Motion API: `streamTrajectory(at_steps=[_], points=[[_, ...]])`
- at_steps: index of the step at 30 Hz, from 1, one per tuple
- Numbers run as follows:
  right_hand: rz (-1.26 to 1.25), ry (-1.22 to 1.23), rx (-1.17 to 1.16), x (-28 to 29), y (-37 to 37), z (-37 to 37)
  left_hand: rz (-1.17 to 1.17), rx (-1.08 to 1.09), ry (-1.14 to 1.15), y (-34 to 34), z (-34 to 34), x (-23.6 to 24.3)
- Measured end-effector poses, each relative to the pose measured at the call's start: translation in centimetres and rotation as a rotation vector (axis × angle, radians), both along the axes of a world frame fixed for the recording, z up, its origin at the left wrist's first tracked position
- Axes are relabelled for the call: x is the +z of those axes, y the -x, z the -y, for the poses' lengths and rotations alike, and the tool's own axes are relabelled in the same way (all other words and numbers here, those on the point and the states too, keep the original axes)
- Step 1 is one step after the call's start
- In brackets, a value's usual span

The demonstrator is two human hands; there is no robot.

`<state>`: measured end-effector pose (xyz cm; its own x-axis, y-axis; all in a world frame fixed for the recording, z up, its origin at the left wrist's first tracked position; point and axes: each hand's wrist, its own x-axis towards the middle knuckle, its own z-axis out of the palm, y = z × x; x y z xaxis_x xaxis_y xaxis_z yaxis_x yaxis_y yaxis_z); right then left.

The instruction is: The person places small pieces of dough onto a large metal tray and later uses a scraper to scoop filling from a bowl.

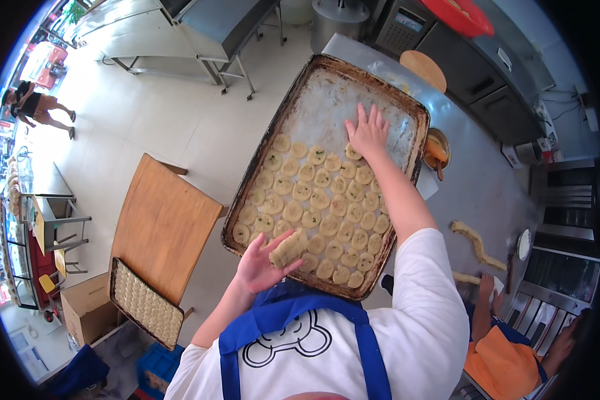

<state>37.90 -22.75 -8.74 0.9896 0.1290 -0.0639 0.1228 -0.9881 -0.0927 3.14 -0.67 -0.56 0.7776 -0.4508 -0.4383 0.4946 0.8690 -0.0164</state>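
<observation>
A large, dark-rimmed baking tray (420, 127) lies in front of me, with rows of small flat dough rounds (302, 191) covering its nearer part. Some rounds show green flecks. My left hand (257, 265) is at the tray's near left side, its fingers and thumb around a stack of dough rounds (289, 249). Over the bare far part of the tray, my right hand (369, 135) has its fingers spread and nothing in it. A dough round (353, 152) lies right by its wrist.
A wooden table (163, 213) stands left, a second filled tray (145, 303) at its near end. On the metal counter (477, 173) right are a bowl with an orange-handled tool (437, 152) and a dough strip (477, 241). A co-worker in orange (507, 367) works at lower right.
</observation>
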Motion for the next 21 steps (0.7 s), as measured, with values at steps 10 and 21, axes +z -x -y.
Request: streamTrajectory(at_steps=[10,21], points=[[0.04,-0.087,0.052,1.4,2.4,-2.5,0.002,0.002,-0.003,0.2,-0.1,-0.1],[-0.081,-0.281,-0.072,4.2,1.6,2.5,0.009,0.018,0.019,0.6,-0.5,-0.3]])
